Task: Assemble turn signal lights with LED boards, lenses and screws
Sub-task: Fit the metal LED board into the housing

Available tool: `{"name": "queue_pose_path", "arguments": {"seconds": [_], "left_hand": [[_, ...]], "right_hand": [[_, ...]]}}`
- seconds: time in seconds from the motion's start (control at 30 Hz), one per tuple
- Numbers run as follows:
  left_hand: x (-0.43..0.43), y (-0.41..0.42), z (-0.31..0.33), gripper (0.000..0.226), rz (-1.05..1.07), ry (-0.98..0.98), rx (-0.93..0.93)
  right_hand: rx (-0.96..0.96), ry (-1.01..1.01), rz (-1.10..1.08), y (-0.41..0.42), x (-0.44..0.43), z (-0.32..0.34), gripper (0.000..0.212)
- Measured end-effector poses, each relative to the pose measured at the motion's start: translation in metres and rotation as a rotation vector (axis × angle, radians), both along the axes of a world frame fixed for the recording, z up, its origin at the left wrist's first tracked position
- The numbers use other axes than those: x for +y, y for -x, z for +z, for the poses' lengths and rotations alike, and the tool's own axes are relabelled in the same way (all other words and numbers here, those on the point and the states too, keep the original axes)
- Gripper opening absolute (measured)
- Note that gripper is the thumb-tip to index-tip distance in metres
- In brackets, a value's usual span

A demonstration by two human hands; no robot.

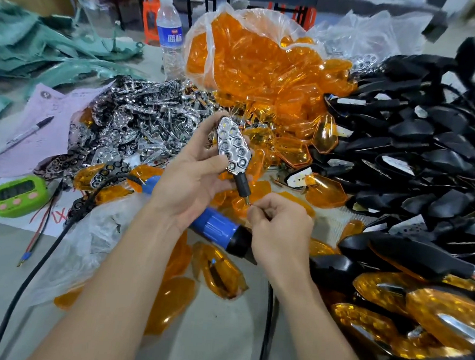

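Grey desk [4, 251] under you, and it's crowded right across. Your left hand [192, 177] is up in the middle, fingers wrapped round a turn signal light [234, 146], gripping it by the edges with the chrome honeycomb face turned toward you. It carries no lens. Its black stem [241, 184] points down and to the right, and your right hand [280, 227] meets it there, thumb and forefinger pinched on the brass tip [247, 201] at the stem's end, the other fingers curled in. Whether a wire is in that pinch is too small to tell.

Just below both hands, a blue and black electric screwdriver [216, 228] lies on the desk, its cable [46, 247] running off toward the lower left. Loose orange lenses [219, 273] lie scattered around it. Behind the light, a clear bag of orange lenses [254, 61] sits open and full. Left of that, a heap of chrome reflectors [140, 118]. Along the right side, a big pile of black housings [427, 152], and nearest you at lower right, lights with orange lenses fitted [431, 311].

Far left, a green timer [18, 195] sits near a pink sheet [54, 104] with a pen [29, 133] on it. A water bottle [170, 33] stands upright at the back.
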State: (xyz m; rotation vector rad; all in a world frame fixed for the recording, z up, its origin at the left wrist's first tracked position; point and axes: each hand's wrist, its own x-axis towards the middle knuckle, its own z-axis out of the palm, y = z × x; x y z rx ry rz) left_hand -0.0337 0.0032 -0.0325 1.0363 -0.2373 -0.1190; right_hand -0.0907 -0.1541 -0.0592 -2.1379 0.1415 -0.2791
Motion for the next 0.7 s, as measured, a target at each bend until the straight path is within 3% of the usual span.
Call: {"name": "queue_pose_path", "arguments": {"seconds": [0.1, 0.4, 0.7], "left_hand": [[0.003, 0.0, -0.001, 0.074, 0.05, 0.047, 0.017], [0.01, 0.005, 0.002, 0.069, 0.135, -0.132, -0.073], [0.009, 0.007, 0.005, 0.067, 0.175, -0.146, -0.113]], "right_hand": [[0.018, -0.005, -0.029, -0.002, -0.002, -0.001, 0.023], [-0.075, -0.092, 0.025, -0.003, -0.009, 0.005, 0.024], [-0.118, -0.16, 0.122, 0.002, -0.011, 0.012, 0.024]]}}
